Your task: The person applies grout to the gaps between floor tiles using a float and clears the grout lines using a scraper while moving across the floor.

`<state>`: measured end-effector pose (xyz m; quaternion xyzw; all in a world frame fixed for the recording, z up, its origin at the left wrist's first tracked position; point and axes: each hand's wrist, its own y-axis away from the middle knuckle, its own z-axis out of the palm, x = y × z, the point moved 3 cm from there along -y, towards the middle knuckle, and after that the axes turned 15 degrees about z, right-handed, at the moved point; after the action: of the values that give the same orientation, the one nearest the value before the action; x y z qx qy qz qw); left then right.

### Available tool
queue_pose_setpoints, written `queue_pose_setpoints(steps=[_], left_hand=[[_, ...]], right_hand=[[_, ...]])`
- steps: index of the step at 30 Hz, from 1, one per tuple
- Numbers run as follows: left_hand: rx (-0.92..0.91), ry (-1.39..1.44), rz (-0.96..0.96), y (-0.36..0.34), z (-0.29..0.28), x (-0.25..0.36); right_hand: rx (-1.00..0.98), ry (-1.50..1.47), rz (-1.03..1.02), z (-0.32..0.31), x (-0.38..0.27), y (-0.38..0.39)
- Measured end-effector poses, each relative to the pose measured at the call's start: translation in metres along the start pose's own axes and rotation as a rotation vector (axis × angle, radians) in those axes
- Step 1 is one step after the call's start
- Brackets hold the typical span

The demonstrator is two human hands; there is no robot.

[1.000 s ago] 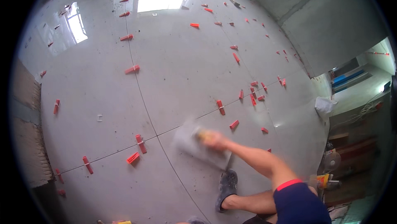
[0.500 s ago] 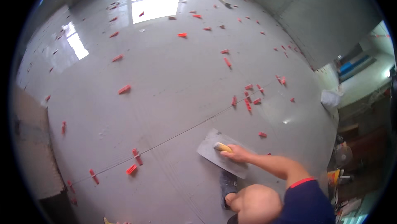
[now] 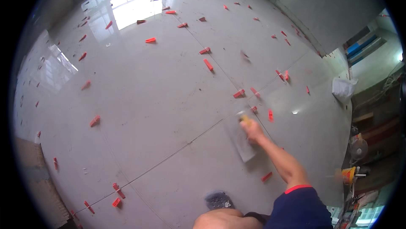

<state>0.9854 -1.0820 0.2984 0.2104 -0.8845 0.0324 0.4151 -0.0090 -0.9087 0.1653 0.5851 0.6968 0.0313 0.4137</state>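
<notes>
My right hand (image 3: 253,131) is wrapped round the yellow handle of a flat rectangular trowel (image 3: 245,148), blurred by motion, low over the grey tiled floor. Just beyond its front end stands a red tile-levelling wedge (image 3: 254,109) at a tile joint. Another red wedge (image 3: 239,93) and a third, lighter wedge (image 3: 255,92) sit close by around the joint crossing. To the right of the trowel is a bright red wedge (image 3: 271,115). Farther off, a small dark reddish piece (image 3: 245,56) is smeared by motion. My left hand is out of view.
Red wedges are scattered over the glossy floor (image 3: 160,115). My shoe (image 3: 219,200) is at the bottom. At the right are a white bag (image 3: 343,88), a yellow bucket (image 3: 348,175) and stacked clutter. A grey wall (image 3: 325,13) runs along the far right.
The trowel has swept away from me and to the right, to the joint crossing, and turned more lengthwise. Wedges clustered there have been scattered. The yellow item at the lower edge has left view.
</notes>
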Motion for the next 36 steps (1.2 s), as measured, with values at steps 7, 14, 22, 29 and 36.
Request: queue_pose_setpoints(steps=[7, 14, 22, 29, 36], left_hand=[[-0.419, -0.291, 0.144, 0.062, 0.064, 0.05], [-0.525, -0.439, 0.249, 0.07, 0.09, 0.089], [-0.525, -0.565, 0.416, 0.027, 0.137, 0.095], [-0.625, -0.618, 0.319, 0.023, 0.159, 0.132], [-0.481, -0.432, 0.393, -0.025, 0.106, 0.089]], right_hand=[[-0.527, 0.311, -0.071, 0.02, 0.041, 0.133], [0.136, 0.164, 0.172, -0.089, 0.169, 0.084], [-0.129, 0.2, 0.132, -0.075, 0.099, 0.071], [-0.106, 0.126, 0.308, -0.096, 0.078, 0.004], [-0.251, 0.235, -0.166, -0.028, 0.016, 0.004]])
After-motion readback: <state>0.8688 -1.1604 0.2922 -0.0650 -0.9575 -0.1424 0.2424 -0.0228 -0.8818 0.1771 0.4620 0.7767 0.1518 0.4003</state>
